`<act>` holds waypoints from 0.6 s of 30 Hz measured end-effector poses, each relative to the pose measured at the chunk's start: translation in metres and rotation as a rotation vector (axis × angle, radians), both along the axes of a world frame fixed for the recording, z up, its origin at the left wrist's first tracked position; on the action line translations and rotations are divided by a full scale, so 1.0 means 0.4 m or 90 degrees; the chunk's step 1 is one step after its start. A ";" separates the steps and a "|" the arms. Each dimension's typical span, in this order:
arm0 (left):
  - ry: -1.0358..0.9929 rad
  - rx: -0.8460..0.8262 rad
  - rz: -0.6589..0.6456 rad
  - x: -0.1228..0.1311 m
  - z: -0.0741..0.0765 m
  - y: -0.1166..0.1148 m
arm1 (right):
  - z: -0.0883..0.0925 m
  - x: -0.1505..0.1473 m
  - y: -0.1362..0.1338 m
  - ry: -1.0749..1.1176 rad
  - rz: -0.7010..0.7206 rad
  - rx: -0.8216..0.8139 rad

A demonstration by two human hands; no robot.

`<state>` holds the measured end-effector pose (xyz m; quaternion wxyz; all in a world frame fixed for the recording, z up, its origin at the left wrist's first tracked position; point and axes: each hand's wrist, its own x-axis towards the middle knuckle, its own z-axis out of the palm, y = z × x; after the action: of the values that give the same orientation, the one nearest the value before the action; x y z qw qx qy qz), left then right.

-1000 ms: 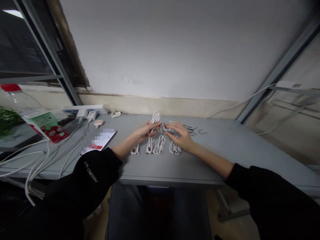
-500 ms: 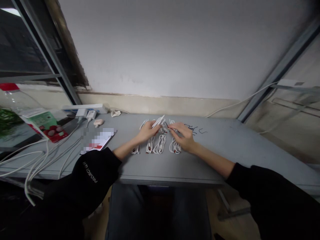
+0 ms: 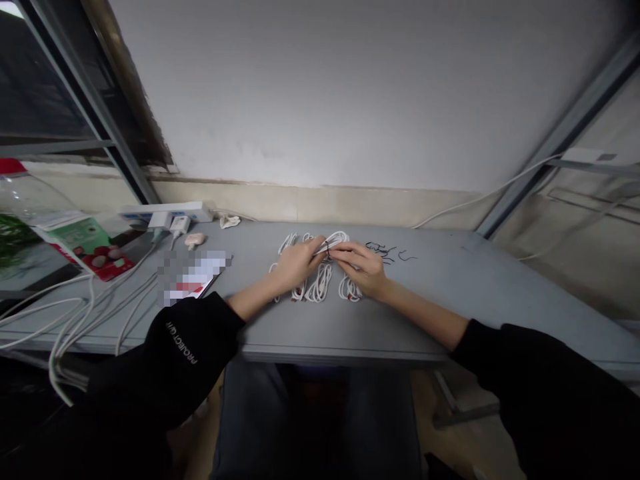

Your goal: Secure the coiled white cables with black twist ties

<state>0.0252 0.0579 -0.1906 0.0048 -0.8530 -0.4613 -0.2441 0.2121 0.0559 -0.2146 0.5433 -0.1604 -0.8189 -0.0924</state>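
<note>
My left hand (image 3: 299, 262) is closed around a coiled white cable (image 3: 338, 237), held just above the desk. A thin black twist tie (image 3: 327, 249) crosses the coil, and the fingertips of my right hand (image 3: 363, 267) pinch it. Below the hands several coiled white cables lie on the desk; one coil (image 3: 319, 285) is in the middle and another coil (image 3: 349, 288) is by my right wrist. More coils lie behind my left hand, partly hidden. Loose black twist ties (image 3: 383, 253) are scattered to the right of my right hand.
On the left of the grey desk (image 3: 350, 333) lie a phone (image 3: 195, 280), a pale pink charger (image 3: 195, 240) and a power strip (image 3: 170, 213) with plugs. A green and red carton (image 3: 90, 248), a bottle (image 3: 30, 193) and trailing white cables fill the far left. A wall stands behind.
The held coil has swung to the right between my hands. The twist tie, earlier beside the coil in my right fingers, now lies across it.
</note>
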 end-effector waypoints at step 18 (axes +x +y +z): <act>-0.077 -0.048 0.035 0.023 0.008 -0.022 | -0.002 -0.027 -0.004 0.079 -0.062 -0.118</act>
<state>0.0343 0.0489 -0.1872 -0.0487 -0.8232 -0.4930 -0.2773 0.2013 0.0543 -0.2155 0.5709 -0.2548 -0.7799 -0.0326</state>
